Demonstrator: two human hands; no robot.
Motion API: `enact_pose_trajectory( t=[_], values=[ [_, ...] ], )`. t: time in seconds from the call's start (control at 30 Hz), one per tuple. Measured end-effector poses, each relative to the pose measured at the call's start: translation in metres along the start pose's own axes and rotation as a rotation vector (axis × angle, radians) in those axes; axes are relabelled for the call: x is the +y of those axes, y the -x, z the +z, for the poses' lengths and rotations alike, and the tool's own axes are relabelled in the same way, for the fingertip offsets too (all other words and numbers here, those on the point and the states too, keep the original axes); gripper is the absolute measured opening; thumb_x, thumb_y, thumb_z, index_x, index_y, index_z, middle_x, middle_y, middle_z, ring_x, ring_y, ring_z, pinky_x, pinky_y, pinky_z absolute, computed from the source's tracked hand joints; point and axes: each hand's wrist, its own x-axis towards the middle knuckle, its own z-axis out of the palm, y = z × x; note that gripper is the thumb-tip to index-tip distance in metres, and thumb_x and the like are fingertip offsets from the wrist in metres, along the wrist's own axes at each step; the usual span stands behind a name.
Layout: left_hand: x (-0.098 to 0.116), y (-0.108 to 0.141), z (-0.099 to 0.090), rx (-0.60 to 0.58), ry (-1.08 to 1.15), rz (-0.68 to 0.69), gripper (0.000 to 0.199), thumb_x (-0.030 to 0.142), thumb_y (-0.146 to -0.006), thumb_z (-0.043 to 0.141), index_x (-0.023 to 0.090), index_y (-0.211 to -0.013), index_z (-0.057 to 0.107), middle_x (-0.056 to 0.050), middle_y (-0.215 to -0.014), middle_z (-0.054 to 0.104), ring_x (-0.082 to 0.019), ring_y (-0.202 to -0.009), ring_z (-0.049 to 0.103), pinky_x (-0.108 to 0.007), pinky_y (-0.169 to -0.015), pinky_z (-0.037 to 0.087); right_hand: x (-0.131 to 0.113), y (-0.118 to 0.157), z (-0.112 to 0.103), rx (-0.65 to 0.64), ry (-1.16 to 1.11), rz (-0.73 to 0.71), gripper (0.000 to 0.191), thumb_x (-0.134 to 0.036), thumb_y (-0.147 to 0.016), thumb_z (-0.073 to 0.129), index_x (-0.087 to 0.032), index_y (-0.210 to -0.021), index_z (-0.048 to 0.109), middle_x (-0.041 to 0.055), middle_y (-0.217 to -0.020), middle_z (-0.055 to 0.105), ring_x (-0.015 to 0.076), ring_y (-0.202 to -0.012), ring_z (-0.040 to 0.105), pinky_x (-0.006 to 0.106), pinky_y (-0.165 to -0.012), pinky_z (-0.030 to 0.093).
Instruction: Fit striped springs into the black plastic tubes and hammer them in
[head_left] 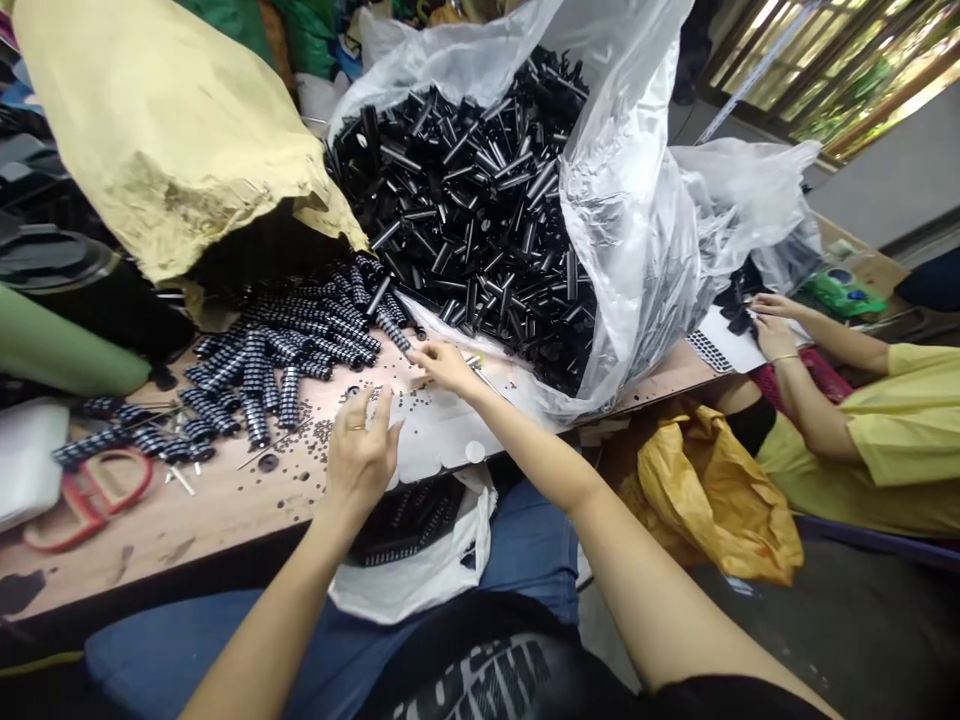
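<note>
My right hand (444, 366) reaches over the wooden table, its thumb and fingertips closed on the near end of a black tube with pale dotted bands (394, 328). To its left, my left hand (361, 440) hovers palm down above the table edge, fingers apart and holding nothing. A heap of similar banded tubes (289, 335) lies beyond and left of it. Tiny dark bits (319, 435) are scattered around the left hand. A white sheet (427, 430) lies under the right hand, and a thin metal piece (489, 378) shows by the right wrist.
A clear plastic bag (630, 220) of plain black tubes (465, 200) spreads behind. Left are a yellow paper sack (172, 130), red-handled scissors (90, 510) and a green bottle (60, 345). A white bag (405, 590) sits on my lap. At right, another person's hands (776, 325) work.
</note>
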Motion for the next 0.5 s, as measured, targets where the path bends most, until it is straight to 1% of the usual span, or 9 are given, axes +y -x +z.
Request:
enact_pose_trajectory(
  t=[0.1, 0.17, 0.2, 0.27, 0.3, 0.37, 0.4, 0.47, 0.5],
  values=[
    [-0.004, -0.011, 0.012, -0.122, -0.04, 0.157, 0.053, 0.022, -0.092, 0.049, 0.025, -0.144, 0.04, -0.017, -0.132, 0.053, -0.034, -0.126, 0.046, -0.059, -0.106, 0.031, 0.002, 0.05, -0.005, -0.269, -0.147, -0.042, 0.031, -0.035, -0.09, 0.051, -0.013, -0.072, 0.062, -0.0007, -0.065, 0.062, 0.0097, -0.06, 0.055, 0.021, -0.06, 0.043],
    [-0.003, -0.011, 0.027, -0.22, 0.022, 0.246, 0.049, 0.017, -0.094, 0.042, 0.024, -0.143, 0.042, -0.014, -0.112, 0.063, -0.028, -0.11, 0.058, -0.052, -0.1, 0.04, 0.001, 0.072, -0.017, -0.389, -0.135, -0.098, 0.025, -0.028, -0.09, 0.051, -0.013, -0.074, 0.063, -0.0002, -0.069, 0.064, 0.0102, -0.064, 0.057, 0.021, -0.063, 0.044],
    [-0.003, -0.009, 0.035, -0.239, 0.059, 0.248, 0.047, 0.016, -0.094, 0.039, 0.021, -0.141, 0.043, -0.013, -0.099, 0.066, -0.025, -0.098, 0.062, -0.046, -0.093, 0.045, 0.001, 0.077, -0.026, -0.392, -0.087, -0.139, 0.022, -0.028, -0.09, 0.052, -0.013, -0.079, 0.065, 0.001, -0.075, 0.067, 0.0111, -0.069, 0.059, 0.022, -0.067, 0.045],
    [-0.004, -0.003, 0.048, -0.217, 0.128, 0.172, 0.041, 0.02, -0.096, 0.038, 0.015, -0.135, 0.048, -0.011, -0.086, 0.065, -0.022, -0.082, 0.063, -0.037, -0.079, 0.05, 0.004, 0.073, -0.05, -0.209, 0.091, -0.177, 0.022, -0.031, -0.091, 0.053, -0.015, -0.094, 0.066, 0.0048, -0.093, 0.07, 0.0145, -0.084, 0.062, 0.025, -0.077, 0.045],
    [-0.005, 0.0, 0.052, -0.185, 0.156, 0.109, 0.037, 0.024, -0.096, 0.039, 0.014, -0.131, 0.05, -0.011, -0.086, 0.065, -0.022, -0.081, 0.063, -0.035, -0.075, 0.05, 0.008, 0.066, -0.064, -0.033, 0.212, -0.141, 0.025, -0.033, -0.092, 0.051, -0.015, -0.101, 0.066, 0.0076, -0.101, 0.07, 0.0169, -0.092, 0.062, 0.028, -0.082, 0.044],
    [-0.009, 0.007, 0.056, -0.125, 0.207, -0.012, 0.032, 0.03, -0.096, 0.043, 0.016, -0.122, 0.054, -0.012, -0.096, 0.066, -0.022, -0.085, 0.063, -0.033, -0.075, 0.05, 0.02, 0.046, -0.091, 0.332, 0.486, 0.053, 0.031, -0.032, -0.096, 0.044, -0.012, -0.107, 0.064, 0.0153, -0.112, 0.067, 0.0231, -0.104, 0.06, 0.036, -0.091, 0.04],
    [-0.012, 0.009, 0.055, -0.104, 0.235, -0.065, 0.031, 0.032, -0.095, 0.045, 0.017, -0.12, 0.055, -0.012, -0.1, 0.066, -0.022, -0.087, 0.063, -0.033, -0.077, 0.05, 0.027, 0.035, -0.102, 0.418, 0.607, 0.162, 0.03, -0.029, -0.095, 0.044, -0.009, -0.108, 0.063, 0.0192, -0.113, 0.066, 0.0263, -0.107, 0.059, 0.04, -0.093, 0.038],
    [-0.017, 0.01, 0.052, -0.077, 0.307, -0.18, 0.033, 0.035, -0.093, 0.049, 0.019, -0.121, 0.054, -0.012, -0.106, 0.065, -0.022, -0.09, 0.064, -0.033, -0.078, 0.05, 0.038, 0.017, -0.12, 0.423, 0.761, 0.316, 0.027, -0.019, -0.091, 0.046, -0.004, -0.106, 0.064, 0.0234, -0.108, 0.067, 0.0297, -0.107, 0.06, 0.043, -0.094, 0.037],
    [-0.019, 0.008, 0.05, -0.063, 0.358, -0.253, 0.036, 0.037, -0.092, 0.051, 0.018, -0.123, 0.052, -0.011, -0.106, 0.065, -0.021, -0.089, 0.064, -0.032, -0.078, 0.05, 0.042, 0.011, -0.124, 0.41, 0.783, 0.333, 0.026, -0.016, -0.09, 0.047, -0.004, -0.105, 0.064, 0.0234, -0.105, 0.068, 0.0298, -0.105, 0.061, 0.043, -0.094, 0.036]
  ],
)
